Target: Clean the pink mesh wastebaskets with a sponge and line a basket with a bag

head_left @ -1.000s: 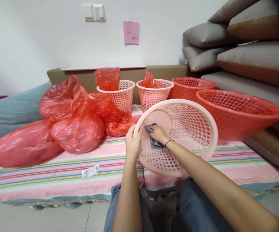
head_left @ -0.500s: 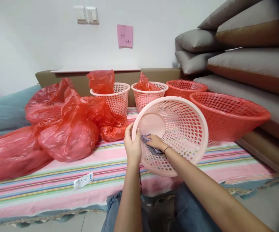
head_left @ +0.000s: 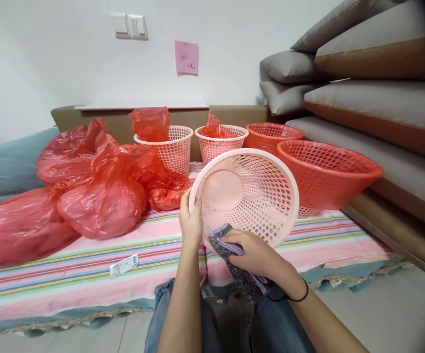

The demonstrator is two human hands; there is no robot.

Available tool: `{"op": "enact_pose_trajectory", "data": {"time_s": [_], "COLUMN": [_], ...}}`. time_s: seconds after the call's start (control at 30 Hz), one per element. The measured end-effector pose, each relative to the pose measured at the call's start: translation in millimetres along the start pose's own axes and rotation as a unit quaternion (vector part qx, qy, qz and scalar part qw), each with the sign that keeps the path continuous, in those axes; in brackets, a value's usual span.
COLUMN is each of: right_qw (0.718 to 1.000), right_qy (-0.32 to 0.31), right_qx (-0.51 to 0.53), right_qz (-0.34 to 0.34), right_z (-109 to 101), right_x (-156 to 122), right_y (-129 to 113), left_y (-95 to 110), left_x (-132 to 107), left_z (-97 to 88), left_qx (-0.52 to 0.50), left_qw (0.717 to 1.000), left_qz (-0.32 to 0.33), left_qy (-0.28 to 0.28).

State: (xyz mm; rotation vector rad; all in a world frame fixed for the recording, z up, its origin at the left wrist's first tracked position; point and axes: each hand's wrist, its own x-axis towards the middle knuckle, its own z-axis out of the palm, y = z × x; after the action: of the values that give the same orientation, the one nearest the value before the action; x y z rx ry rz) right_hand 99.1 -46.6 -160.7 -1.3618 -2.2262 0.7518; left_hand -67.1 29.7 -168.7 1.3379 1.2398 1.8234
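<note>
A pale pink perforated plastic basket (head_left: 223, 190) is tilted on its side with its open mouth toward me. My left hand (head_left: 191, 218) grips its rim at the left, thumb on the inner side. In my right hand (head_left: 251, 252) is a bunched cloth (head_left: 240, 274), dark grey on one face and lilac on the other. That hand is at the basket's lower rim, with the cloth's upper end against or just in front of it and the rest hanging over my lap. A dark band circles my right wrist.
Red plastic bags (head_left: 102, 206) lie filled at the left. Behind the held basket stand two pink baskets (head_left: 175, 152) with red bags and two red-covered baskets (head_left: 330, 181). Grey cushions (head_left: 374, 108) are stacked at right. A small white packet (head_left: 124, 265) rests on the striped cloth (head_left: 153, 245).
My right hand has come out of the basket with the cloth, down and toward me to the lower rim. The left hand keeps its hold on the rim.
</note>
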Motion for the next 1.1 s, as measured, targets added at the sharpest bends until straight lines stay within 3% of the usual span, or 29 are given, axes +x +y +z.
{"op": "enact_pose_trajectory", "data": {"time_s": [0.13, 0.33, 0.43, 0.6, 0.77, 0.83, 0.93, 1.0, 1.1], "right_qw": [0.999, 0.987, 0.983, 0.979, 0.971, 0.968, 0.964, 0.963, 0.96], "right_qy": [0.003, 0.068, 0.063, 0.027, 0.009, 0.003, -0.004, -0.009, -0.013], "right_qx": [-0.035, -0.089, -0.103, -0.125, -0.157, -0.172, -0.195, -0.209, -0.225], "right_qz": [0.024, 0.112, 0.14, 0.158, 0.18, 0.184, 0.18, 0.172, 0.168], "right_z": [1, 4, 15, 37, 39, 40, 45, 48, 50], "right_x": [11, 80, 109, 124, 125, 126, 128, 129, 130], "right_y": [8, 42, 60, 84, 94, 93, 90, 87, 86], "left_y": [-1, 4, 8, 3, -2, 0, 8, 14, 21], "left_x": [-1, -4, -4, 2, 10, 12, 14, 13, 9], "left_z": [-3.8, -8.4, -14.6, -37.5, -56.8, -56.1, -46.2, -38.2, -32.3], "left_qx": [0.053, 0.138, 0.194, 0.265, 0.295, 0.295, 0.264, 0.24, 0.302], "left_qw": [0.999, 0.989, 0.979, 0.955, 0.921, 0.929, 0.955, 0.956, 0.938], "left_qz": [-0.01, -0.039, -0.062, -0.122, -0.197, -0.15, 0.032, 0.129, 0.159], "left_qy": [0.004, 0.025, 0.022, -0.057, -0.163, -0.166, -0.131, -0.109, -0.066]}}
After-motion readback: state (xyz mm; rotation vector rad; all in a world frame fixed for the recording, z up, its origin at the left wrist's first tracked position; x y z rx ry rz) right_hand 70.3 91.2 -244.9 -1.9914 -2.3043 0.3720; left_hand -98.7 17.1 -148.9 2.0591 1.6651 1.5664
